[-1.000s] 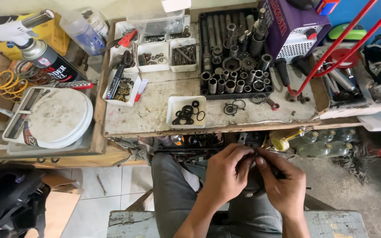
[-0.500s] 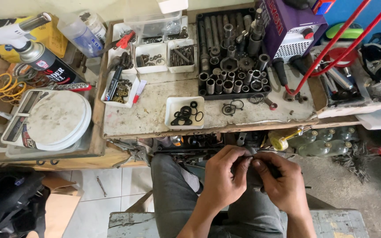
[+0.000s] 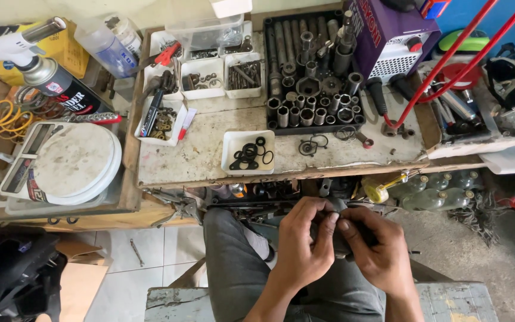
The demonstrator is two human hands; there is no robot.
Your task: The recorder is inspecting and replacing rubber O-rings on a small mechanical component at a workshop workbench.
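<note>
Item: small dark metal part (image 3: 336, 234), held over the lap, just below the front edge of the workbench (image 3: 210, 158). Appearance: dark grey to black, dull, greasy-looking finish; mostly hidden by fingers, so its exact shape cannot be told.

Left hand (image 3: 302, 244): fingers curled closed on the part's left side, thumb and forefinger tips pressed at its top.

Right hand (image 3: 377, 250): fingers wrapped shut around the part's right side, fingertips meeting those of the left hand.

Surroundings, on the workbench:
- white tray of black rubber rings (image 3: 247, 152), near the front edge, nearest the hands;
- black socket set case (image 3: 311, 77), open, sockets upright in rows;
- white trays of small hardware (image 3: 204, 77), behind the ring tray;
- purple machine box (image 3: 388, 36), back right;
- red cables (image 3: 448, 65), crossing diagonally.

Left of bench: round white scale (image 3: 67, 161); blowtorch canister (image 3: 49, 77).
</note>
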